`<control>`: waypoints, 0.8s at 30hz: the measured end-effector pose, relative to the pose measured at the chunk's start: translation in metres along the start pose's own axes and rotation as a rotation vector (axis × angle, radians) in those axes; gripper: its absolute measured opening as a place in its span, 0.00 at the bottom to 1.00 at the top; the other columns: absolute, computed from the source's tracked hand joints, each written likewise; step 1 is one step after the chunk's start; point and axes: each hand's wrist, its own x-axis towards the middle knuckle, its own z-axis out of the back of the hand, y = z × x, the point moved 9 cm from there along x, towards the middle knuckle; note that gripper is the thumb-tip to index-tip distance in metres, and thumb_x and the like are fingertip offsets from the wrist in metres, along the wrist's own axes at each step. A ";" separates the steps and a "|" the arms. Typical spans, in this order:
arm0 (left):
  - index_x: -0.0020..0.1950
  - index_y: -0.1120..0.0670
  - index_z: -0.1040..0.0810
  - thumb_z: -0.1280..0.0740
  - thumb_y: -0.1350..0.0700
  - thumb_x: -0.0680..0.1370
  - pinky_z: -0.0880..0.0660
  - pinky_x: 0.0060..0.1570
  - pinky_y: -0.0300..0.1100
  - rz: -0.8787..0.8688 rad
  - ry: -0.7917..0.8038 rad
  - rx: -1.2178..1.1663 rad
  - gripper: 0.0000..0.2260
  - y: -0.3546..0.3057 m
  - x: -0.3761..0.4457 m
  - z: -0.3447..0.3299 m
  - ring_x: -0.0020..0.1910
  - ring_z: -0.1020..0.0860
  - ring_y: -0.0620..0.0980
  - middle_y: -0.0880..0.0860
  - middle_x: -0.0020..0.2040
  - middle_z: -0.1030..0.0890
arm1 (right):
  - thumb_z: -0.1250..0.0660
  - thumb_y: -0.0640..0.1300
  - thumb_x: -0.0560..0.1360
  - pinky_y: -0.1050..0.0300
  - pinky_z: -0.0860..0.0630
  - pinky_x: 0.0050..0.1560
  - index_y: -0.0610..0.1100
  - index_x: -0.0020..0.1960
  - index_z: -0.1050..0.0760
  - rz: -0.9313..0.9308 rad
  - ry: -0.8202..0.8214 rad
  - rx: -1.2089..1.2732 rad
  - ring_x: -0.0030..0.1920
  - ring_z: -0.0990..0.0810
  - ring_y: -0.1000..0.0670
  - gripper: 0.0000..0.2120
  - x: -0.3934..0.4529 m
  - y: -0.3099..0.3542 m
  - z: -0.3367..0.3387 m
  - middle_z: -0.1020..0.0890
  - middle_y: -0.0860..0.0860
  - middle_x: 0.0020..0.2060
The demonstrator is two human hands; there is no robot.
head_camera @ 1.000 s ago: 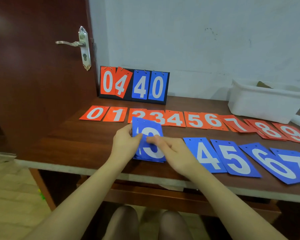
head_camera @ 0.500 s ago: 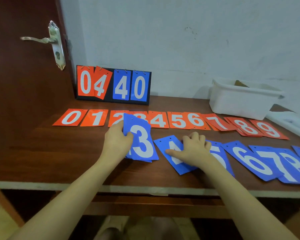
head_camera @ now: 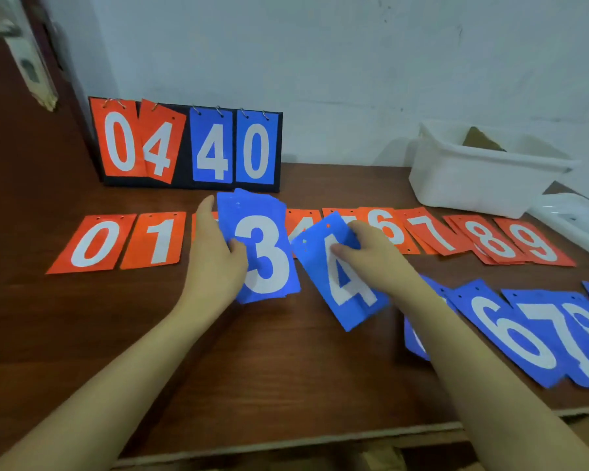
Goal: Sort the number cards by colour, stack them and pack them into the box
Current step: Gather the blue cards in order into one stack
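My left hand (head_camera: pixel 215 256) holds a small stack of blue cards with the 3 (head_camera: pixel 262 253) on top, lifted above the table. My right hand (head_camera: pixel 374 253) pinches the blue 4 card (head_camera: pixel 344 283), tilted and raised just right of the stack. More blue cards, 6 (head_camera: pixel 510 334) and 7 (head_camera: pixel 555 338) among them, lie overlapping on the table at the right. A row of orange cards runs behind, from 0 (head_camera: pixel 92 243) and 1 (head_camera: pixel 157 239) to 9 (head_camera: pixel 538 246); the middle ones are hidden by the blue cards. The white box (head_camera: pixel 480 175) stands at the back right.
A black scoreboard stand (head_camera: pixel 187 146) with orange 0 4 and blue 4 0 leans against the wall behind the orange row. A door with a metal handle (head_camera: pixel 21 52) is at the left. A white lid (head_camera: pixel 572 215) lies beside the box. The table's front edge (head_camera: pixel 286 443) is near me.
My right hand has picked the blue 4 card off the table and brought it toward the stack. My left hand has raised the stack a little. The camera has moved closer.
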 end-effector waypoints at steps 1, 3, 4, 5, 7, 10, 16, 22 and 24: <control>0.72 0.52 0.42 0.41 0.68 0.76 0.25 0.57 0.49 0.011 -0.012 -0.017 0.26 -0.001 0.006 0.001 0.61 0.26 0.53 0.54 0.64 0.27 | 0.38 0.41 0.77 0.55 0.28 0.43 0.39 0.52 0.28 -0.033 -0.049 0.122 0.45 0.23 0.45 0.06 0.006 0.000 0.005 0.22 0.44 0.47; 0.70 0.52 0.39 0.41 0.69 0.76 0.26 0.60 0.51 0.033 -0.031 -0.049 0.25 0.001 0.019 0.003 0.63 0.27 0.50 0.53 0.64 0.27 | 0.38 0.41 0.77 0.54 0.24 0.43 0.38 0.52 0.27 -0.117 -0.151 0.335 0.44 0.21 0.45 0.07 0.014 -0.005 0.012 0.21 0.43 0.45; 0.69 0.52 0.38 0.41 0.69 0.75 0.26 0.61 0.50 0.038 -0.031 -0.058 0.25 0.000 0.023 0.003 0.63 0.28 0.49 0.52 0.64 0.27 | 0.38 0.41 0.77 0.50 0.22 0.46 0.36 0.53 0.27 -0.159 -0.182 0.419 0.45 0.19 0.42 0.09 0.017 -0.008 0.011 0.20 0.41 0.46; 0.69 0.52 0.37 0.41 0.69 0.75 0.26 0.61 0.50 0.050 -0.015 -0.063 0.24 0.001 0.027 0.000 0.63 0.27 0.49 0.52 0.64 0.27 | 0.38 0.42 0.77 0.46 0.20 0.48 0.36 0.54 0.27 -0.200 -0.189 0.506 0.47 0.18 0.40 0.10 0.020 -0.012 0.007 0.19 0.39 0.48; 0.69 0.53 0.36 0.43 0.68 0.76 0.26 0.58 0.48 0.102 0.076 -0.077 0.23 -0.002 0.030 -0.014 0.61 0.27 0.49 0.51 0.62 0.27 | 0.38 0.42 0.78 0.45 0.20 0.49 0.39 0.56 0.25 -0.259 -0.133 0.662 0.48 0.17 0.43 0.09 0.022 -0.008 -0.011 0.17 0.43 0.49; 0.69 0.51 0.35 0.45 0.67 0.78 0.27 0.55 0.44 0.187 0.230 -0.098 0.21 -0.009 0.027 -0.038 0.57 0.26 0.49 0.50 0.59 0.27 | 0.36 0.41 0.77 0.52 0.20 0.42 0.44 0.48 0.28 -0.316 -0.089 0.719 0.44 0.18 0.48 0.01 0.022 -0.001 -0.031 0.19 0.49 0.44; 0.71 0.52 0.35 0.38 0.59 0.78 0.32 0.65 0.49 0.202 0.461 -0.014 0.21 -0.030 0.008 -0.062 0.63 0.29 0.49 0.52 0.65 0.28 | 0.33 0.44 0.76 0.51 0.23 0.44 0.47 0.49 0.32 -0.355 -0.143 0.669 0.45 0.21 0.46 0.07 0.002 0.007 -0.017 0.24 0.49 0.43; 0.73 0.53 0.38 0.40 0.58 0.80 0.26 0.58 0.45 0.357 0.469 0.089 0.21 -0.031 -0.014 -0.069 0.62 0.29 0.49 0.52 0.64 0.30 | 0.33 0.51 0.74 0.44 0.34 0.62 0.40 0.61 0.29 -0.698 -0.250 -0.295 0.62 0.31 0.39 0.21 -0.073 -0.084 0.069 0.28 0.41 0.61; 0.73 0.52 0.38 0.41 0.57 0.80 0.27 0.46 0.36 0.415 0.464 0.089 0.21 -0.030 -0.020 -0.076 0.58 0.29 0.43 0.52 0.65 0.30 | 0.32 0.57 0.72 0.41 0.38 0.65 0.36 0.61 0.31 -0.850 -0.173 -0.402 0.65 0.34 0.36 0.29 -0.098 -0.109 0.074 0.30 0.39 0.62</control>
